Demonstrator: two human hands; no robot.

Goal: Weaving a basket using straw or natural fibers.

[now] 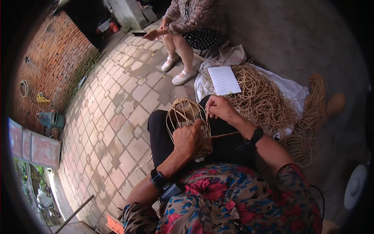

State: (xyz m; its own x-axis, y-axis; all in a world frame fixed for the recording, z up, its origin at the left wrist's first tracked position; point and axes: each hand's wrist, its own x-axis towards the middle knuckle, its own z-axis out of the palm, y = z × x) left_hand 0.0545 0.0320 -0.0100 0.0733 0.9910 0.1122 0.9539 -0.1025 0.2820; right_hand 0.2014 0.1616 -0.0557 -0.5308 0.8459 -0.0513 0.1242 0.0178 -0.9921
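Observation:
A partly woven basket (180,104) with bare, pale curved ribs and a twisted tan rim rests on my lap, tilted. My left hand (187,137) is closed round its near side, thumb up, and hides much of the weave. At the basket's right edge my right hand (223,110) pinches a thin tan strand, its fingertips close to the ribs. Whether that strand is a rib or loose cord is hard to tell. From the basket a twisted tan cord (226,135) runs right, passing beneath my right wrist.
A large heap of tan cord (261,91) lies on a white sheet (286,84) at right, with a written paper (224,80) on top. Beyond, a seated person (194,23) holds a dark flat object (138,34). Stone paving (113,113) stretches left toward a brick wall (50,66).

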